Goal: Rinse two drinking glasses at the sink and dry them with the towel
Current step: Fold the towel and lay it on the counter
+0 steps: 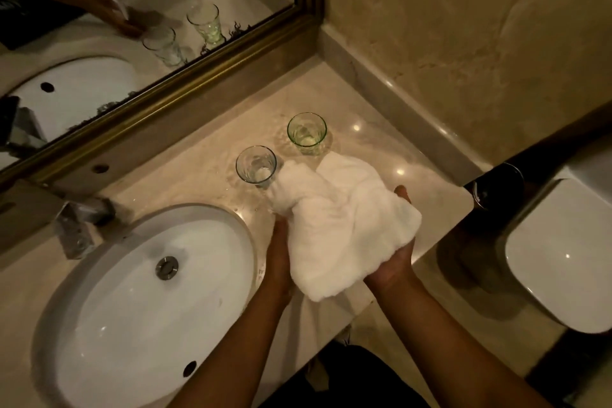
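Glasses: clear glass, green glass upright, contents unclear | left hand, right hand grip towel

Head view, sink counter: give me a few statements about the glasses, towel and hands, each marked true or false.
1. Both glasses stand upright on the counter. True.
2. The white towel lies in the sink. False: both hands hold it above the counter.
3. The green-tinted glass is nearer the wall than the clear glass. True.
4. The right hand holds a glass. False: its grip is on the towel.
5. The left hand is under the towel's left side. True.
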